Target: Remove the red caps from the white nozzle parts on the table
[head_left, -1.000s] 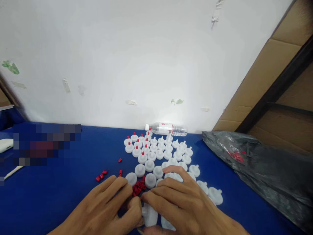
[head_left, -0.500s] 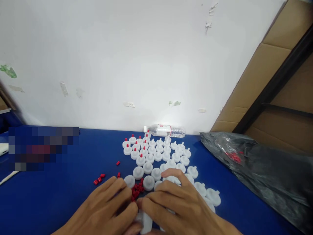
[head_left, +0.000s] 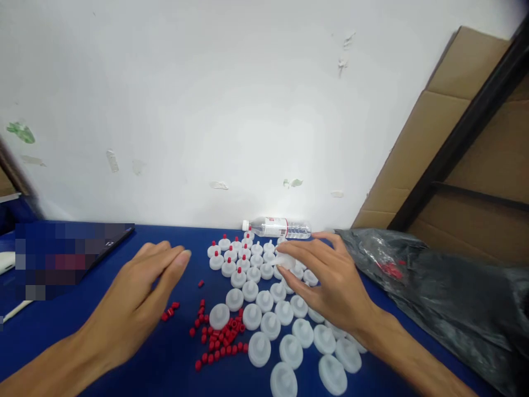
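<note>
My right hand (head_left: 326, 270) pinches a white nozzle cap (head_left: 286, 261) between thumb and fingers, its spout pointing left. It is above the right part of a group of white nozzle caps (head_left: 264, 300) standing spout up on the table. My left hand (head_left: 138, 295) hovers over the table at the left, thumb and fingers pressed together; whatever is in them, if anything, is hidden. Small red tip caps (head_left: 223, 336) lie heaped between the hands, around one white nozzle cap (head_left: 219, 316). Towards the back left, several white caps (head_left: 238, 277) have red tips on their spouts.
A clear plastic bottle (head_left: 275, 227) lies along the white wall. On the right, a dark plastic bag (head_left: 413, 309) holds something red, beside cardboard (head_left: 430, 127). A dark-edged device (head_left: 111, 242), partly pixelated, lies at the left on the blue table (head_left: 165, 375).
My hands have moved apart from the near middle: the left up and leftward, the right forward over the white caps with one in its fingers. The heap of red tips shows fully now.
</note>
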`<state>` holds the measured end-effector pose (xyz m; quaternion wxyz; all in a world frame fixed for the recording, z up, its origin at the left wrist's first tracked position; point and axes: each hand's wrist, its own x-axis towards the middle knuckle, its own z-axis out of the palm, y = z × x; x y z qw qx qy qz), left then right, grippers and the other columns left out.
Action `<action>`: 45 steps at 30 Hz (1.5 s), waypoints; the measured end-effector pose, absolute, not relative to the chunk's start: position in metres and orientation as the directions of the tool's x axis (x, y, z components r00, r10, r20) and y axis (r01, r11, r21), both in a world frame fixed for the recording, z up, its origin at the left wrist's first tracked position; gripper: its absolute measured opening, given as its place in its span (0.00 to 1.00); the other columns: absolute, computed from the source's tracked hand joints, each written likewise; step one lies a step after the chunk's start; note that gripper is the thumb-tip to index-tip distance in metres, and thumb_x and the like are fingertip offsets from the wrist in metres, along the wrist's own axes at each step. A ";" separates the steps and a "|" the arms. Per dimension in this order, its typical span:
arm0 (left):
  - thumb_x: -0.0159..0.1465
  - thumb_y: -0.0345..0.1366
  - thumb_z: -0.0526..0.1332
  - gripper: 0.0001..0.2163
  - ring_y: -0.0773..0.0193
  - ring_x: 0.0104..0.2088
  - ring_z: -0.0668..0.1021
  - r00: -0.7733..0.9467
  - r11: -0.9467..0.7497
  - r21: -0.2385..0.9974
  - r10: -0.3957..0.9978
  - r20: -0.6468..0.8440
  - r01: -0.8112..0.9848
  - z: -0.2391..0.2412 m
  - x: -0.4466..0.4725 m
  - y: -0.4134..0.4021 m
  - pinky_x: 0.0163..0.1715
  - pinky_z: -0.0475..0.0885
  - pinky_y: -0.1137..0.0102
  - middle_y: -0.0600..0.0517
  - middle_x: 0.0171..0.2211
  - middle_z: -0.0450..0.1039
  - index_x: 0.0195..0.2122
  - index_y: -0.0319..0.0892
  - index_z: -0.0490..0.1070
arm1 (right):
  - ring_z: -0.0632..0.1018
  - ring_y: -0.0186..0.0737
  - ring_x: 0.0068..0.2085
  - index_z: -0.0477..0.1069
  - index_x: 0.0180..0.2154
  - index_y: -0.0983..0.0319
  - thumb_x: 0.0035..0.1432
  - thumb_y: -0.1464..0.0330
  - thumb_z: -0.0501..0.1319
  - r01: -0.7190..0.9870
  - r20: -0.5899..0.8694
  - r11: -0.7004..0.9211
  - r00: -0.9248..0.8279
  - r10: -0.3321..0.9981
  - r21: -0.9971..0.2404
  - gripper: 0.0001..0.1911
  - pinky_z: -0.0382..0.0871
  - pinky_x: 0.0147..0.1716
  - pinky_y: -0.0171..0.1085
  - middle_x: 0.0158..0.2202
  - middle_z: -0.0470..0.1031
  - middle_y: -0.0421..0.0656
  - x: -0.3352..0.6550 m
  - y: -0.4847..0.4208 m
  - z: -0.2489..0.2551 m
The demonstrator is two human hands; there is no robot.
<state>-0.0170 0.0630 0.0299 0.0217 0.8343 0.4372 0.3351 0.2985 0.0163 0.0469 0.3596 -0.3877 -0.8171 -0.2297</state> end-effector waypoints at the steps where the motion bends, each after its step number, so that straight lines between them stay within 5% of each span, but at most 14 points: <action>1: 0.78 0.47 0.46 0.21 0.56 0.31 0.69 0.406 -0.600 0.337 0.769 0.494 0.726 0.033 -0.015 0.073 0.37 0.67 0.61 0.55 0.26 0.68 0.29 0.47 0.64 | 0.83 0.40 0.45 0.73 0.53 0.60 0.69 0.71 0.65 0.795 0.750 0.606 -0.418 0.512 0.029 0.12 0.61 0.60 0.49 0.48 0.85 0.41 0.300 0.023 0.047; 4: 0.77 0.51 0.46 0.21 0.54 0.34 0.70 0.446 -0.619 0.329 0.763 0.468 0.713 0.030 -0.005 0.097 0.35 0.67 0.61 0.53 0.28 0.70 0.31 0.47 0.68 | 0.83 0.41 0.46 0.73 0.49 0.57 0.69 0.72 0.64 0.789 0.689 0.606 -0.384 0.614 -0.101 0.08 0.62 0.59 0.49 0.46 0.84 0.38 0.300 0.036 0.043; 9: 0.76 0.49 0.47 0.21 0.52 0.41 0.72 0.464 -0.631 0.329 0.756 0.462 0.702 0.000 -0.004 0.117 0.44 0.71 0.57 0.48 0.39 0.75 0.38 0.47 0.77 | 0.80 0.47 0.53 0.76 0.44 0.56 0.68 0.70 0.67 0.800 0.662 0.586 -0.370 0.652 -0.129 0.04 0.68 0.53 0.47 0.51 0.81 0.43 0.301 0.035 0.029; 13: 0.76 0.48 0.51 0.19 0.52 0.44 0.74 0.492 -0.644 0.316 0.750 0.442 0.697 -0.014 -0.011 0.119 0.46 0.72 0.58 0.48 0.41 0.77 0.40 0.48 0.81 | 0.81 0.45 0.43 0.78 0.43 0.58 0.69 0.67 0.67 0.803 0.649 0.580 -0.371 0.664 -0.134 0.02 0.69 0.48 0.46 0.42 0.82 0.43 0.304 0.034 0.024; 21: 0.77 0.40 0.51 0.18 0.54 0.43 0.77 0.483 -0.629 0.260 0.749 0.452 0.733 -0.014 -0.010 0.112 0.47 0.73 0.59 0.49 0.41 0.80 0.64 0.44 0.71 | 0.82 0.39 0.37 0.80 0.42 0.59 0.71 0.68 0.65 0.782 0.588 0.612 -0.442 0.678 -0.118 0.05 0.65 0.53 0.47 0.37 0.85 0.39 0.296 0.034 0.017; 31: 0.76 0.39 0.51 0.16 0.52 0.42 0.76 0.537 -0.670 0.153 0.692 0.482 0.726 -0.014 -0.008 0.119 0.45 0.70 0.58 0.48 0.42 0.81 0.53 0.45 0.78 | 0.82 0.39 0.40 0.81 0.42 0.58 0.74 0.68 0.60 0.782 0.459 0.608 -0.494 0.738 -0.137 0.10 0.64 0.57 0.49 0.38 0.85 0.39 0.297 0.034 0.018; 38: 0.75 0.39 0.54 0.11 0.54 0.37 0.77 0.497 -0.660 0.215 0.706 0.505 0.719 -0.010 -0.011 0.118 0.39 0.70 0.62 0.52 0.34 0.79 0.42 0.47 0.77 | 0.81 0.40 0.42 0.79 0.43 0.59 0.75 0.70 0.57 0.778 0.403 0.611 -0.517 0.755 -0.147 0.11 0.62 0.58 0.50 0.39 0.84 0.40 0.298 0.032 0.020; 45: 0.78 0.41 0.55 0.09 0.59 0.42 0.77 0.451 -0.720 0.292 0.644 0.618 0.629 0.001 -0.006 0.098 0.43 0.73 0.64 0.53 0.40 0.78 0.47 0.47 0.74 | 0.80 0.40 0.41 0.79 0.45 0.58 0.76 0.70 0.56 0.786 0.370 0.599 -0.517 0.772 -0.151 0.12 0.62 0.58 0.51 0.39 0.83 0.39 0.300 0.032 0.021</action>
